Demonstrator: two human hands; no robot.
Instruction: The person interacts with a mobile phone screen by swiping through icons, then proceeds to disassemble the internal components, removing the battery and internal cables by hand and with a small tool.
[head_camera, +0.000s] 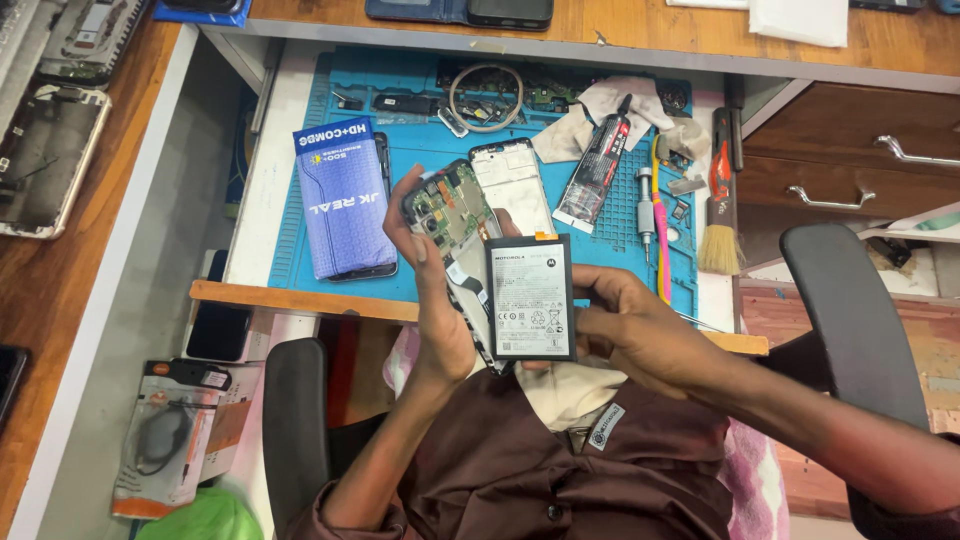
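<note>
Left hand (432, 290) has its grip clamped on an opened phone (450, 215). Right hand (625, 330) has its grip clamped on a flat black battery (529, 296), held just right of the phone, above the bench (300, 290).

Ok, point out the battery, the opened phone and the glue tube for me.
battery (530, 297): head view, middle of its label face.
opened phone (447, 212): head view, exposed circuit board.
glue tube (598, 165): head view, middle of its body.
</note>
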